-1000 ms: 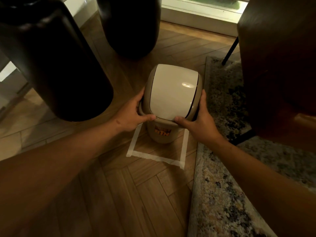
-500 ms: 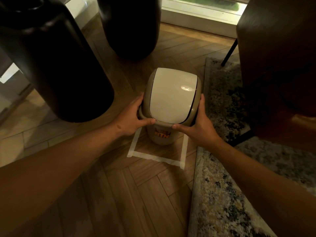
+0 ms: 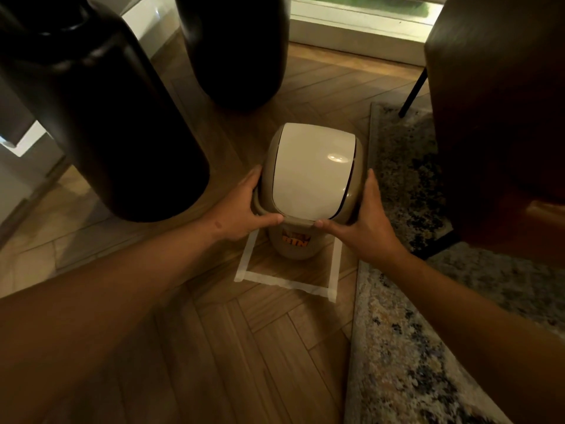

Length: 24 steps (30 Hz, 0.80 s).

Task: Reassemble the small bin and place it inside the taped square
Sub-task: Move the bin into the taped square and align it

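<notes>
The small beige bin (image 3: 295, 247) with orange lettering stands upright on the wooden floor inside the white taped square (image 3: 287, 281). Its lid (image 3: 312, 172), a tan frame with a cream swing flap, sits on top of the body. My left hand (image 3: 244, 209) grips the lid's left side, thumb on the front rim. On the other side my right hand (image 3: 363, 218) holds the lid, its thumb also on the front rim. The far edge of the tape is hidden behind the bin.
Two large dark vases (image 3: 101, 117) (image 3: 235, 50) stand on the floor to the left and behind. A patterned rug (image 3: 406, 316) lies along the right, with a brown chair (image 3: 501, 117) on it. A window sill (image 3: 354, 29) runs at the back.
The bin has sunk slightly lower in view and both hands have shifted with it, thumbs closing toward each other on the lid's front rim.
</notes>
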### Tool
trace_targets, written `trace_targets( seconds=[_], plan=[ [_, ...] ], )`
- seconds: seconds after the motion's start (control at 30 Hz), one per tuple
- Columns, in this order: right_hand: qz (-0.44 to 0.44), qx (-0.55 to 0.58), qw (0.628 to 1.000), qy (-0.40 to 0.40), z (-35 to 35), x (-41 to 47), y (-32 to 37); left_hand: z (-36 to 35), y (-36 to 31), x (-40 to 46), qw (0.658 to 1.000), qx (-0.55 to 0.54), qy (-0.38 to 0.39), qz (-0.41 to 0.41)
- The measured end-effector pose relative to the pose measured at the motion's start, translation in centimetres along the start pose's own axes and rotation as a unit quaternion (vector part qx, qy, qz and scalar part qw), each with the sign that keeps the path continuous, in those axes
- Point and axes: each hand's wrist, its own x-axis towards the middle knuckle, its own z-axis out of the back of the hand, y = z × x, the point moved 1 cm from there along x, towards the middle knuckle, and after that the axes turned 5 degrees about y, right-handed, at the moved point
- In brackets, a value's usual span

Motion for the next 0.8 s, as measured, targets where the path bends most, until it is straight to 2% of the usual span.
trace_targets(
  seconds=[0.13, 0.33, 0.8],
  plan=[
    [0.028, -0.057, 0.998, 0.008, -0.4, -0.8, 0.0, -0.3, -0.4, -0.6, 0.995, 0.093, -0.024, -0.008],
    [0.031, -0.106, 0.994, -0.002, -1.1, -1.3, -0.3, -0.5, -0.7, -0.9, 0.989, 0.139, -0.029, -0.026],
    [0.034, -0.125, 0.991, 0.013, -0.4, -1.6, -0.5, -0.3, 0.0, -0.9, 0.991, 0.123, -0.033, -0.032]
  ],
)
